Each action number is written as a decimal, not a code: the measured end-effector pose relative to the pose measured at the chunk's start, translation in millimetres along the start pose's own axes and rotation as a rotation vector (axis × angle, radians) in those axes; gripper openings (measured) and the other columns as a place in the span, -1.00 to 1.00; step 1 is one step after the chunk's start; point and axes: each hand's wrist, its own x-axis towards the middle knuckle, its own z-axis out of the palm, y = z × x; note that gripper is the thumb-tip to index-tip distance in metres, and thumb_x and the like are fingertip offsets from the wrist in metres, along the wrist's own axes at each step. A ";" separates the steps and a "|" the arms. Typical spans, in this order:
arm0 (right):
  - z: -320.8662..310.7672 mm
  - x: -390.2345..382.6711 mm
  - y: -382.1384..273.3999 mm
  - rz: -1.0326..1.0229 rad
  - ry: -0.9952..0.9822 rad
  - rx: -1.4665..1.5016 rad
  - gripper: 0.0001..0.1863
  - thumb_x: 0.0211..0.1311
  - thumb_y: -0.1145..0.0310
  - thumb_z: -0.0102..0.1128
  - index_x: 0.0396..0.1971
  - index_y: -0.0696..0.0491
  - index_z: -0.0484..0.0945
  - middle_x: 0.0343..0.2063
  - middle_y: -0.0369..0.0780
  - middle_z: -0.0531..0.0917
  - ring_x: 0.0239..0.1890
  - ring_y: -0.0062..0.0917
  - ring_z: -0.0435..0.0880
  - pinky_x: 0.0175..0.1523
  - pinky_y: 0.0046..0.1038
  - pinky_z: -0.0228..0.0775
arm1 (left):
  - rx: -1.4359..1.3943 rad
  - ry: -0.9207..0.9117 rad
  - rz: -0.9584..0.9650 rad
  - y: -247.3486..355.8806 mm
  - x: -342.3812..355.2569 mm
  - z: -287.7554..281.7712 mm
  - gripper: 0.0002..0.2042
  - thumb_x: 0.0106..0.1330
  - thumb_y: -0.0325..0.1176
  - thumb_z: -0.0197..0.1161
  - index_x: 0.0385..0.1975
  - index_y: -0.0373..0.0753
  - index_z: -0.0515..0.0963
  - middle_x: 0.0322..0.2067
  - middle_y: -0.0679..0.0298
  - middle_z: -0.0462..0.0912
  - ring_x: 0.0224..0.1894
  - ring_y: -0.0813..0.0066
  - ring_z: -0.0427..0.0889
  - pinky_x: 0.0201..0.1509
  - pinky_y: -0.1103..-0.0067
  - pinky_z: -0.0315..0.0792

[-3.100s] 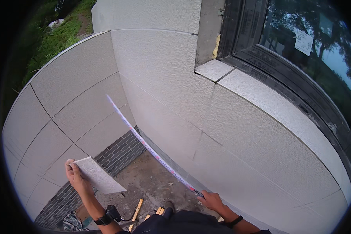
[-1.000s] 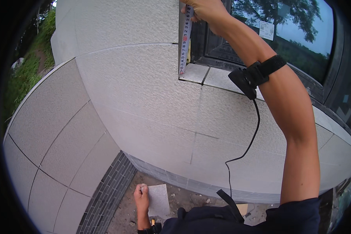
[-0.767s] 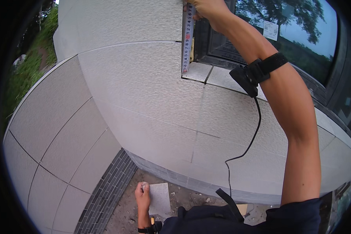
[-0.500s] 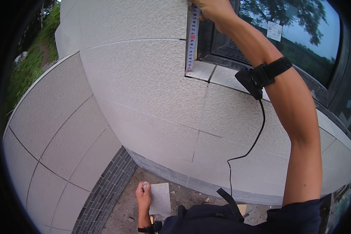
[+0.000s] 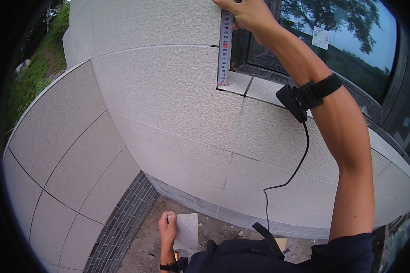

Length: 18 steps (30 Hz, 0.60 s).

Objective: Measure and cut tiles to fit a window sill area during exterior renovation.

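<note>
My right hand (image 5: 248,16) is raised at the top of the view and pinches a white measuring tape (image 5: 224,50). The tape hangs straight down along the wall edge beside the window recess, its lower end resting on the stone sill (image 5: 234,84). My left hand (image 5: 167,226) hangs low near my waist and grips a small pale grey tile piece (image 5: 187,232) by its left edge. A black strap with a small device (image 5: 300,98) circles my right forearm, and a thin cable (image 5: 287,182) runs down from it.
Pale textured stone cladding panels (image 5: 168,100) cover the curved wall. A dark-framed window (image 5: 341,50) reflects trees and sky at the upper right. Dark grey brick (image 5: 123,227) lines the wall base above bare dirt ground (image 5: 146,250). Grass (image 5: 32,77) lies at the far left.
About three seconds ago the tape stretched slanting across the wall from my low right hand and my left hand held the tile out. Now my right hand is up, tape vertical, left hand lowered.
</note>
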 end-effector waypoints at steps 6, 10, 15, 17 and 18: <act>0.7 -3.2 -6.1 -0.002 0.022 -0.052 -0.74 0.36 0.27 0.22 -0.37 0.18 0.55 -0.60 -0.30 0.53 -0.61 -0.62 0.50 -0.53 -0.50 0.41 | 0.016 -0.021 -0.042 5.5 0.3 -0.1 -0.82 0.42 -0.28 0.18 -0.33 -0.27 0.50 -0.44 0.48 0.43 -0.33 0.71 0.35 -0.23 0.67 0.28; -0.1 -3.3 -5.1 0.008 0.016 -0.026 -0.73 0.36 0.26 0.21 -0.36 0.20 0.56 -0.59 -0.30 0.53 -0.61 -0.62 0.50 -0.53 -0.50 0.42 | 0.015 -0.027 -0.010 2.1 2.6 0.9 -0.80 0.41 -0.26 0.20 -0.32 -0.28 0.51 -0.45 0.48 0.43 -0.36 0.70 0.35 -0.26 0.67 0.28; 0.7 -4.6 -8.5 0.017 0.025 -0.031 -0.74 0.38 0.26 0.18 -0.35 0.19 0.56 -0.58 -0.30 0.53 -0.59 -0.62 0.51 -0.52 -0.50 0.43 | -0.013 -0.041 -0.003 -2.1 2.2 -0.5 -0.81 0.42 -0.26 0.20 -0.33 -0.26 0.49 -0.44 0.50 0.41 -0.34 0.72 0.34 -0.24 0.68 0.26; 1.6 -4.6 -8.5 0.015 0.026 -0.029 -0.74 0.38 0.26 0.18 -0.34 0.19 0.56 -0.58 -0.30 0.53 -0.58 -0.62 0.51 -0.52 -0.50 0.43 | -0.013 -0.043 -0.005 -1.5 1.8 0.2 -0.80 0.42 -0.26 0.20 -0.34 -0.26 0.49 -0.44 0.50 0.41 -0.34 0.72 0.33 -0.25 0.68 0.26; 2.6 -4.2 -7.8 0.030 0.029 -0.031 -0.74 0.38 0.26 0.17 -0.34 0.18 0.56 -0.58 -0.30 0.53 -0.58 -0.61 0.52 -0.51 -0.50 0.43 | -0.017 -0.045 -0.008 -3.9 2.2 0.9 -0.80 0.42 -0.26 0.20 -0.34 -0.26 0.49 -0.44 0.50 0.41 -0.34 0.72 0.33 -0.25 0.68 0.26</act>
